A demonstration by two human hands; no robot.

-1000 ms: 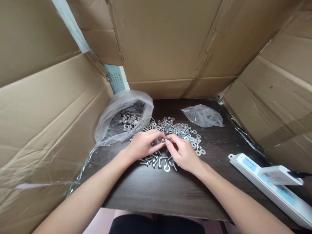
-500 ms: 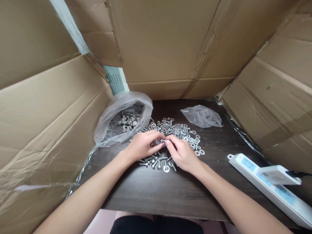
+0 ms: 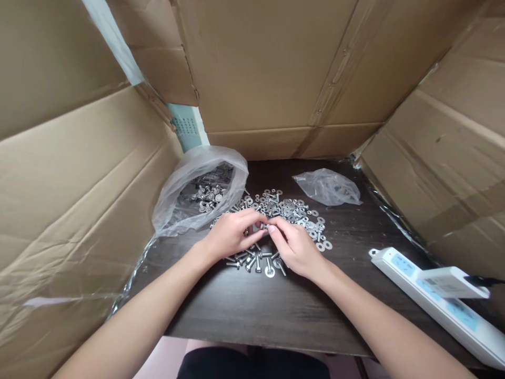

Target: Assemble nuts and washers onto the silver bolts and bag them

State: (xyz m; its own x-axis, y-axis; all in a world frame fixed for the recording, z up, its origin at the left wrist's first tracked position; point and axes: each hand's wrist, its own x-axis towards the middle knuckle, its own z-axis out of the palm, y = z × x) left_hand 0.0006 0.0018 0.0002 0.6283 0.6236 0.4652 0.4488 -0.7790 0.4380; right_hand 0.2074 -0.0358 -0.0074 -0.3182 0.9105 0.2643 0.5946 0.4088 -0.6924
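Between my two hands, above the heap of hardware, is a small silver bolt point(image 3: 264, 226). My left hand point(image 3: 237, 231) pinches its left end between thumb and fingers. From the other side, my right hand point(image 3: 294, 243) closes thumb and forefinger on the bolt's right end; whether a nut sits there is hidden by the fingertips. Loose washers and nuts point(image 3: 292, 210) spread out behind my hands. Nearer to me, several loose bolts point(image 3: 252, 261) lie on the dark table, with a large washer point(image 3: 270, 272) among them.
An open clear plastic bag point(image 3: 165, 216) holding bolts with washers point(image 3: 211, 197) stands at the left. Back right lies a crumpled plastic bag point(image 3: 327, 187). A white power strip point(image 3: 434, 302) with a plugged-in adapter runs along the right. Cardboard walls point(image 3: 272, 68) enclose the dark table point(image 3: 252, 316).
Both hands stay in the same place with the bolt between them; only slight finger movement shows. The whole view shifts a little, and the loose hardware lies as before.
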